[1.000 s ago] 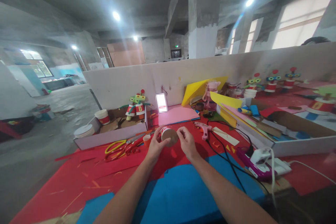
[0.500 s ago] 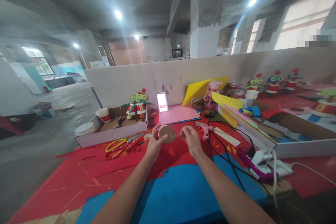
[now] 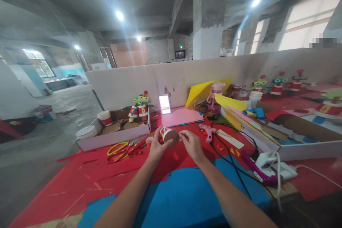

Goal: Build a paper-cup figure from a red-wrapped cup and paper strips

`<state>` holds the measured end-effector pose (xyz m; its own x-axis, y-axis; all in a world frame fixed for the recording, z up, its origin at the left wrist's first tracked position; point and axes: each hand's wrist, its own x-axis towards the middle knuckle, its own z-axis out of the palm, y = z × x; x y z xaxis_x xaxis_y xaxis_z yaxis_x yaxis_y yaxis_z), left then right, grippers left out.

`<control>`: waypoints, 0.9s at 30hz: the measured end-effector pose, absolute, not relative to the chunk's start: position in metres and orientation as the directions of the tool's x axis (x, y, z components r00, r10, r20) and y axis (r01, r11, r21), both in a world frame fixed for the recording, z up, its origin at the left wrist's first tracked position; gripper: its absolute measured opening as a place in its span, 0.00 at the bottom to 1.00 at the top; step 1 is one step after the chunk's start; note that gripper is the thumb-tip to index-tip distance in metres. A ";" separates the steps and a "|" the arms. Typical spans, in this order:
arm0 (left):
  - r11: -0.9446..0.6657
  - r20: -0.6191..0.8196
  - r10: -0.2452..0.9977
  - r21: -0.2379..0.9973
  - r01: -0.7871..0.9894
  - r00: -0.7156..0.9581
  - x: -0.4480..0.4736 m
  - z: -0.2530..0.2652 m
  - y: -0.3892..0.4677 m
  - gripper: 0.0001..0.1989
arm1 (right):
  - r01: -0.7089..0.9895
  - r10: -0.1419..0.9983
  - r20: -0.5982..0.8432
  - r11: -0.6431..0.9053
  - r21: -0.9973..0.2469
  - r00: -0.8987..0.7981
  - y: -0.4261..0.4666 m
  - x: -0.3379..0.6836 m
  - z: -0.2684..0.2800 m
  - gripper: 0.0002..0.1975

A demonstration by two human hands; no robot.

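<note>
Cup [image 3: 171,137] with a red-and-white side and a flat, round brown end sits in a person's left hand [image 3: 157,147], tipped on its side above the middle of a desk [image 3: 50,190] covered in red. The left hand curls around it, thumb resting near the brown end's lower rim. The right hand [image 3: 193,146] has its thumb and fingertips pressed together just beside the right edge of that end; whether they pinch anything cannot be told.

Left of the hands are a small orange roll [image 3: 149,143] and scissors with yellow handles [image 3: 114,148], beside red-handled ones. Right of the hands lies a pink glue gun [image 3: 210,132] with a black cable. Nearer the person, blue sheets [image 3: 184,196] spread under the forearms. Behind, a shallow box [image 3: 112,141] on the left holds handmade figures [image 3: 142,108], next to pink paper [image 3: 184,115].
</note>
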<state>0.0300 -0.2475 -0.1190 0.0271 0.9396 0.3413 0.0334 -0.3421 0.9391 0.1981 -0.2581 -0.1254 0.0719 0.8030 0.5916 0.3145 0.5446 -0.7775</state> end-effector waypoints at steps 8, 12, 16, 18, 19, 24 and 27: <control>-0.461 0.470 0.881 0.820 0.338 0.058 0.023 -0.121 -0.243 0.37 | 0.631 0.748 0.660 0.548 -0.549 -0.076 -0.259 0.204 -0.126 0.07; -0.571 0.598 0.796 0.692 0.441 0.093 0.025 -0.118 -0.245 0.36 | 0.694 0.776 0.631 0.461 -0.553 -0.012 -0.258 0.200 -0.129 0.06; -0.571 0.612 0.786 0.668 0.476 0.083 0.029 -0.116 -0.247 0.37 | 0.683 0.775 0.629 0.424 -0.595 0.068 -0.257 0.196 -0.130 0.06; -0.571 0.621 0.780 0.660 0.489 0.073 0.030 -0.117 -0.247 0.36 | 0.655 0.779 0.618 0.414 -0.632 0.104 -0.258 0.194 -0.131 0.06; -0.576 0.629 0.774 0.653 0.491 0.072 0.031 -0.117 -0.247 0.36 | 0.636 0.785 0.608 0.410 -0.654 0.119 -0.258 0.194 -0.131 0.06; -0.601 0.652 0.754 0.639 0.481 0.077 0.034 -0.118 -0.247 0.36 | 0.590 0.813 0.556 0.367 -0.719 0.172 -0.256 0.192 -0.133 0.05; -0.603 0.654 0.752 0.635 0.483 0.079 0.037 -0.116 -0.249 0.35 | 0.608 0.813 0.548 0.337 -0.719 0.196 -0.255 0.191 -0.134 0.05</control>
<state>0.0366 -0.2492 -0.1164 0.0792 0.7524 0.6539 0.4826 -0.6029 0.6353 0.1914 -0.2554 -0.1335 0.1962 0.8135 0.5475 0.6085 0.3369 -0.7185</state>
